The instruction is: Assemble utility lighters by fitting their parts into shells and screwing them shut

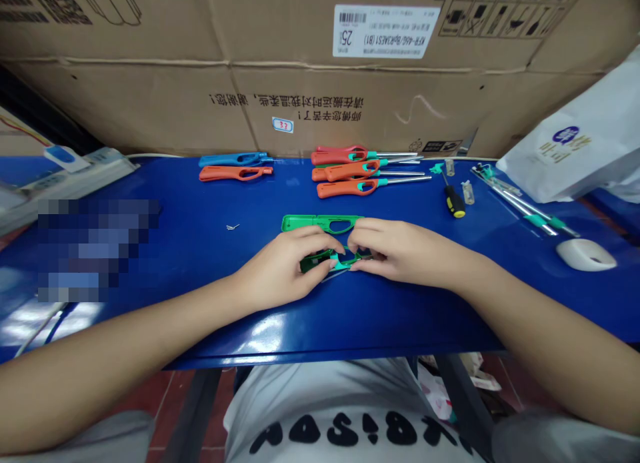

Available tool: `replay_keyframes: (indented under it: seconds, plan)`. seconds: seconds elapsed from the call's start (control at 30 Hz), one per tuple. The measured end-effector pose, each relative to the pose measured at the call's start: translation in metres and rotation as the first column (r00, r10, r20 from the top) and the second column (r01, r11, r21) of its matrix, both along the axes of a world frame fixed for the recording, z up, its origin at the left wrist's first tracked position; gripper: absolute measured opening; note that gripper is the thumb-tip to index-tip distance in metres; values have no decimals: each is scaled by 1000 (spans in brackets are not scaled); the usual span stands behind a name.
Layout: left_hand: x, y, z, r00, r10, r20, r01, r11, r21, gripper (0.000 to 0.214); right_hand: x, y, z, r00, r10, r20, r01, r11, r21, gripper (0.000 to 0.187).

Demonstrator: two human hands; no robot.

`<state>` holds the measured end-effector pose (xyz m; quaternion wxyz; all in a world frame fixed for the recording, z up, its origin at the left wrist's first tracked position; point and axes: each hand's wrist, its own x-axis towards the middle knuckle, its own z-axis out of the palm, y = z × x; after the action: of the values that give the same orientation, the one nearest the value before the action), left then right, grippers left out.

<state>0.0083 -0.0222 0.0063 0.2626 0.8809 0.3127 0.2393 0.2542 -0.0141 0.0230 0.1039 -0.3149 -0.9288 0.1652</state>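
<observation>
In the middle of the table, my left hand (285, 263) is closed with thumb and fingers around a green lighter casing half (309, 263). A teal trigger piece (343, 259) sits in that casing, close to my left thumb tip. My right hand (400, 247) pinches the casing's other end, its fingertips partly hiding it. Just behind both hands lies a second green casing half (310, 221), its inner side facing up. My fingers cover much of the held parts, so small pieces inside cannot be made out.
Several assembled lighters (350, 188) lie at the back, left of a screwdriver (454, 201) and metal tubes (520, 203). Blue and orange casings (235, 174) lie back left, small screws (233, 227) nearer. A cardboard box (300, 76) stands behind; a white bag (575, 136) is right.
</observation>
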Motion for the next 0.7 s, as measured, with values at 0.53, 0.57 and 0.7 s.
replay_keyframes:
  seconds: [0.53,0.57,0.7]
  plan:
    - [-3,2,-3,997,-57,-54,58,998,33,21,-3,-1,4,994,70,85,-73,997,33,8]
    - [-3,2,-3,997,-53,-53,55,998,32,20,-3,-1,3,992,71,104,-76,996,51,9]
    - [-2,3,-5,998,-43,-41,44,999,24,18,-3,-4,3,983,61,176,-83,989,121,13]
